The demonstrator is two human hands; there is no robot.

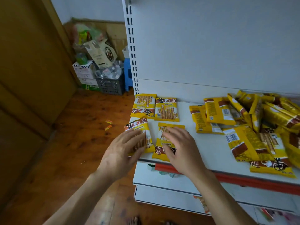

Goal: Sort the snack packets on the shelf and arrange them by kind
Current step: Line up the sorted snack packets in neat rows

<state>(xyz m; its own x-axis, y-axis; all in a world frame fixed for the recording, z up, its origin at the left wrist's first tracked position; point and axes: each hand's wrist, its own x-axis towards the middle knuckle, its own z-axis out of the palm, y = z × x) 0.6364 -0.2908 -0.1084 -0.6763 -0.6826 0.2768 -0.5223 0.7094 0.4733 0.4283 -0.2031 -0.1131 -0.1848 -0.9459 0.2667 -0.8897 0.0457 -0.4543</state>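
Yellow snack packets printed with wafer rolls lie on a white shelf. At the shelf's left end, two packets sit side by side against the back panel. In front of them lie two more. My left hand rests with straight fingers on the front left packet, which is tilted and overhangs the shelf's left edge. My right hand presses flat on the front right packet. A loose heap of the same yellow packets covers the right part of the shelf.
An orange-red strip runs along the shelf's front edge, with lower shelves below. A slotted white upright stands at the shelf's left. Boxes, a dark crate of bottles and a blue stool stand on the wooden floor at the back left, beside a wooden door.
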